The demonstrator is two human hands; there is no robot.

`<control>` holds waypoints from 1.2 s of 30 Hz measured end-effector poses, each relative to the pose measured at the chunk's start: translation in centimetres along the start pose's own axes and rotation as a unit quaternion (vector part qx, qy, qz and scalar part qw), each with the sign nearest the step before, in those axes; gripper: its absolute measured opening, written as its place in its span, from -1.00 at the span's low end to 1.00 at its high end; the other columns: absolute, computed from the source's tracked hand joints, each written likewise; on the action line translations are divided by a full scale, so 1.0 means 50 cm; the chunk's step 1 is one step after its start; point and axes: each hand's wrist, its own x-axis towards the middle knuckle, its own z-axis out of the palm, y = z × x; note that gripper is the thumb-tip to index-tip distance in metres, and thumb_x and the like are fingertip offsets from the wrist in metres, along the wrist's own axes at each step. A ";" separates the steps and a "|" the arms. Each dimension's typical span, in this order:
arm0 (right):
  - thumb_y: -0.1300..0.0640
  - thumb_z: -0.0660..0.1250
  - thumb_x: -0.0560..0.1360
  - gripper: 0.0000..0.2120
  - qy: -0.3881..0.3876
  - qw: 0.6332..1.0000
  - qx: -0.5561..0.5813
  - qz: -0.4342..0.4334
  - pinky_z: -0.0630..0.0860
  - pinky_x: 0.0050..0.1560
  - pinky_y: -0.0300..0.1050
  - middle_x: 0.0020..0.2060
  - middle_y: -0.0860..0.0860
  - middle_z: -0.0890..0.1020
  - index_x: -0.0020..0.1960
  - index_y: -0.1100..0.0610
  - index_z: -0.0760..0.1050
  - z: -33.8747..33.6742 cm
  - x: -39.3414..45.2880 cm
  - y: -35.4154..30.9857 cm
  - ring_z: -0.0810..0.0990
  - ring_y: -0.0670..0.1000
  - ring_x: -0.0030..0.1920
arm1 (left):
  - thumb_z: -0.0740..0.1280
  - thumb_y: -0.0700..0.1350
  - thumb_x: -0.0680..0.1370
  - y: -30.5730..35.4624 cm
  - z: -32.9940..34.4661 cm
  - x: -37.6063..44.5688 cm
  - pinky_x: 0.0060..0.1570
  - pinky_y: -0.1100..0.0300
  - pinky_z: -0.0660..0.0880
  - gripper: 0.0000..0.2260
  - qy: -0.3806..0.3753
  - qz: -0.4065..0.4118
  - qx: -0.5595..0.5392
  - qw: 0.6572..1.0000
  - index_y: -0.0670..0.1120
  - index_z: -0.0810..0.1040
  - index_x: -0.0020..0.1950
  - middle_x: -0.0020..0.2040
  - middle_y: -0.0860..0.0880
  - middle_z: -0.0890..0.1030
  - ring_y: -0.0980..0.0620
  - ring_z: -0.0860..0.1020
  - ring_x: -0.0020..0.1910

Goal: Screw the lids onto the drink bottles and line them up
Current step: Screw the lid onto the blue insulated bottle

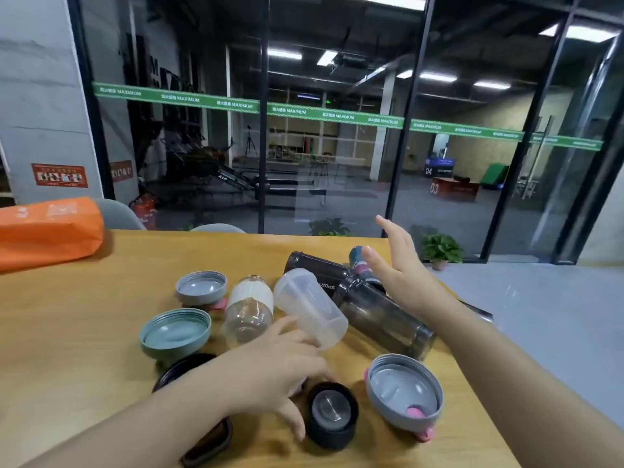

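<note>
Several bottles lie on their sides on the wooden table [84, 325]: a clear glass bottle with a white band [249, 309], a frosted plastic cup [309, 307], a smoky dark bottle [385, 319], a black "SPORT" bottle [314, 265] and a patterned bottle [359, 261] partly behind my right hand. Loose lids lie upside down: two grey ones [201, 286] [403, 391], a teal one [175, 331], a small black cap [332, 413] and a black lid [189, 366] partly under my left arm. My left hand [280, 369] hovers spread over the lids, next to the black cap. My right hand [401, 265] is flat and open over the dark bottles.
An orange bag [47, 231] lies at the table's far left. The table's right edge runs close beside the dark bottles, with grey floor beyond. Chair backs [118, 212] and a glass wall stand behind the table. A dark brown object [209, 444] lies under my left forearm.
</note>
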 end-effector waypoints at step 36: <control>0.09 0.25 0.54 -0.48 -0.041 0.973 -0.078 0.215 0.40 -0.27 -0.25 0.14 0.09 0.55 0.45 0.10 0.18 0.049 0.163 0.091 0.55 0.05 0.00 | 0.44 0.21 0.16 -0.071 0.008 0.001 0.07 -0.08 0.49 -0.48 0.353 -0.162 -0.472 0.791 0.35 0.43 0.10 0.02 0.21 0.52 0.04 0.53 -0.05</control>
